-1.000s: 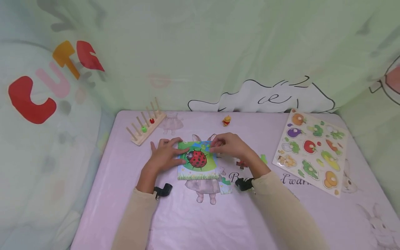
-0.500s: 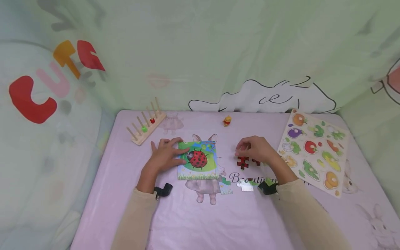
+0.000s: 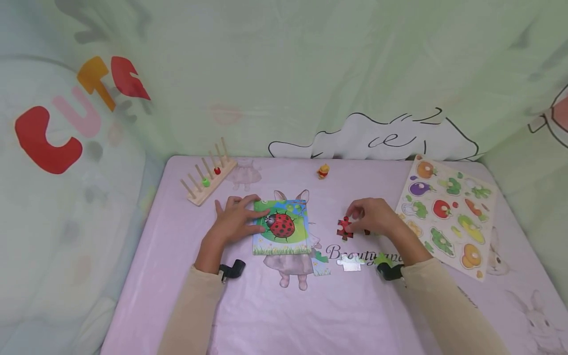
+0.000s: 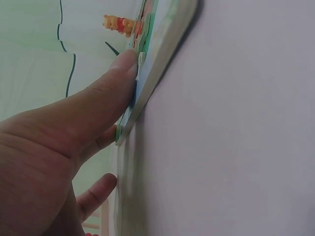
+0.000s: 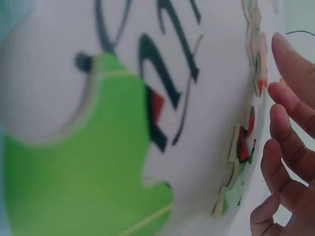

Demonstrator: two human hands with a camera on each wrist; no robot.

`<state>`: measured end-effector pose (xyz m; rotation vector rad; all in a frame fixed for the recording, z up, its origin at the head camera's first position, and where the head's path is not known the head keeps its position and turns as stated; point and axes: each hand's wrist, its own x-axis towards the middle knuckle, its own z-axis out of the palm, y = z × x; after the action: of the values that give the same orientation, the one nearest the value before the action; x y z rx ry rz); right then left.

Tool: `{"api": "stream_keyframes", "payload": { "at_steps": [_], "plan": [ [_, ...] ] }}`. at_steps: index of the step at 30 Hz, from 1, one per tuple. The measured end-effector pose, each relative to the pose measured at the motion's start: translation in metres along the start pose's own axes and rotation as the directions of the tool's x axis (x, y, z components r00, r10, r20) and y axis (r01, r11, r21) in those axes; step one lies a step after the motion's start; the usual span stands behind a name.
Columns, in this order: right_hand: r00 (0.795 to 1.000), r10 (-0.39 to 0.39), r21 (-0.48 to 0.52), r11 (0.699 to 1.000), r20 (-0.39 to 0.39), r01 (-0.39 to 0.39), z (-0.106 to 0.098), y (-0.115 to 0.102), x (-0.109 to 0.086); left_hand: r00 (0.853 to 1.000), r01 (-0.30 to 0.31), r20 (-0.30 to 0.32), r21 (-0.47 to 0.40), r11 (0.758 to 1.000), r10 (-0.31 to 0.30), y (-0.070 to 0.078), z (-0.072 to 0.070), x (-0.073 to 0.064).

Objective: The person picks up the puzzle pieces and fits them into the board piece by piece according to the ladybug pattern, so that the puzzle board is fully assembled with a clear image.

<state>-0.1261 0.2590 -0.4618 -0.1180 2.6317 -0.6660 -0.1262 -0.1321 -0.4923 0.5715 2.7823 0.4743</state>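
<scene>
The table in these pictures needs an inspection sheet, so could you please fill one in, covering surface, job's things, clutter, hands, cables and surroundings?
Surface: table covered by a pale pink, printed cloth.
Job's things: ladybug puzzle on the cloth; red piece and pale piece loose to its right, with more pieces about.
Clutter: peg rack, bear figure, vegetable board.
Left hand: fingers rest on the puzzle's left part.
Right hand: at the red piece; grip unclear.
Cables: nothing seen.
Surroundings: printed cloth hangings behind and at both sides.
</scene>
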Motion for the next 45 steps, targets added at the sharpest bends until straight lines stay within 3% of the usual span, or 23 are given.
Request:
{"api": "stream_keyframes", "payload": {
  "at_steps": [16, 23, 45],
  "plan": [
    [0.999, -0.043, -0.003, 0.999, 0.016, 0.043, 0.0030, -0.0001, 0.0028, 1.000, 0.000, -0.011, 0.002, 1.000, 0.000, -0.0005, 0.0023, 0.0006],
    [0.995, -0.101, -0.019, 0.995, 0.014, 0.101, 0.0034, -0.0013, 0.0042, 1.000, 0.001, -0.011, -0.004, 1.000, -0.001, -0.0006, 0.0022, 0.0006],
    [0.982, -0.177, 0.040, 0.984, 0.069, 0.174, 0.0005, -0.0020, 0.0048, 1.000, 0.007, -0.004, -0.044, 0.999, -0.007, -0.0020, 0.0029, 0.0000]
  ]
}}
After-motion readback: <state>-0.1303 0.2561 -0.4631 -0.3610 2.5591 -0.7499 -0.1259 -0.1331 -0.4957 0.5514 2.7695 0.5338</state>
